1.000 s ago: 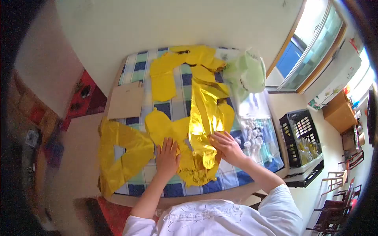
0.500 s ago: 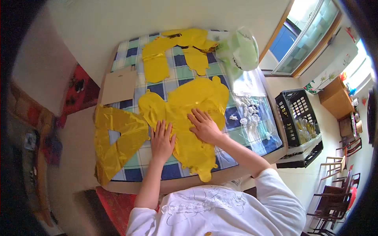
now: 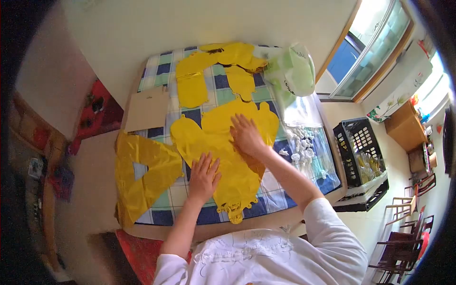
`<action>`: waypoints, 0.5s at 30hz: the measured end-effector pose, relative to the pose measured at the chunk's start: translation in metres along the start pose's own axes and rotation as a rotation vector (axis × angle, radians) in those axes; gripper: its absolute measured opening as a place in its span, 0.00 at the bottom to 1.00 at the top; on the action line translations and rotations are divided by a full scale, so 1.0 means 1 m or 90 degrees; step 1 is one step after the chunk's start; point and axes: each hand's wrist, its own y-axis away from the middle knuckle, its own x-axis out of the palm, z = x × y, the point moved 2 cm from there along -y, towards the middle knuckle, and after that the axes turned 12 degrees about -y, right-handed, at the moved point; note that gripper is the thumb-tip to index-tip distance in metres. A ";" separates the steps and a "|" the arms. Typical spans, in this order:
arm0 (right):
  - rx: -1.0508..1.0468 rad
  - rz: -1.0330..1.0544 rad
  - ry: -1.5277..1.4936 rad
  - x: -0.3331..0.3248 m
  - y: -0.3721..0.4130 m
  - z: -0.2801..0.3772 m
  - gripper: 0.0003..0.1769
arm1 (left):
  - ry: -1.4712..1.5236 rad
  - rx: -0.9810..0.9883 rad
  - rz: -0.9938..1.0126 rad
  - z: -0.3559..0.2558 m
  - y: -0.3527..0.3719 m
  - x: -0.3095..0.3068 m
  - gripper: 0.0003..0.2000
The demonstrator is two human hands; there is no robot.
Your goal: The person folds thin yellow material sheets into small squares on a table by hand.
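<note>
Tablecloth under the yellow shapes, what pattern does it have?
The tablecloth is checked in blue, green and white squares; the head view shows it best.

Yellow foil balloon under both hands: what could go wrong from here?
1. The left hand and right hand press flat on the yellow foil balloon, whose lower tip reaches the table edge. It might slide off.
2. The gold A-shaped balloon overhangs the table's left side and may slip to the floor.
3. The right forearm lies close to the small white pieces and could brush them.
</note>
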 end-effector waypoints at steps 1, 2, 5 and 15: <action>0.010 -0.033 0.032 -0.001 -0.020 -0.018 0.29 | -0.002 -0.007 0.006 0.000 0.000 0.000 0.22; 0.019 -0.067 0.065 -0.005 -0.036 -0.031 0.28 | -0.004 -0.013 0.012 0.000 0.000 0.000 0.22; 0.052 -0.043 0.130 -0.032 -0.067 -0.039 0.25 | -0.010 -0.014 0.017 0.000 0.001 0.003 0.22; 0.215 -0.009 0.172 -0.016 -0.140 -0.149 0.29 | -0.020 -0.005 0.046 0.002 0.001 0.011 0.23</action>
